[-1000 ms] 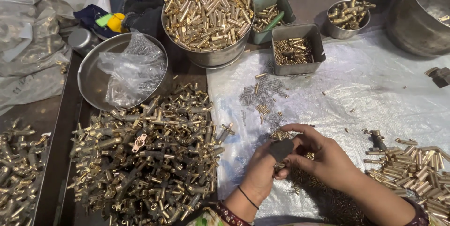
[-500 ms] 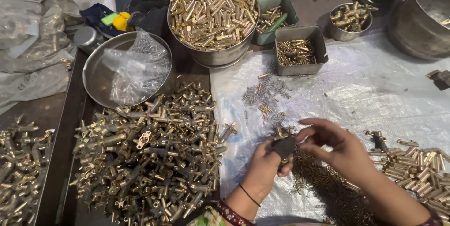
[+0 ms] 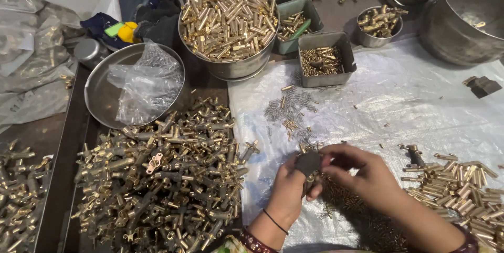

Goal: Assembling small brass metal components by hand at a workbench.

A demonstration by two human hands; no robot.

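Brass fittings (image 3: 157,179) are heaped at lower left, within reach; a dark block (image 3: 308,162) is pinched in the left hand (image 3: 289,192), steadied by the right hand (image 3: 367,177).

I see my right hand (image 3: 367,177) has lifted off the dark block (image 3: 307,162), fingertips now pinching beside it.

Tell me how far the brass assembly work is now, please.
Done, apparently: a row of brass tubes lies at the right. In hand: the left hand holds a small dark block; the right hand touches it. Left: a large heap of brass fittings.
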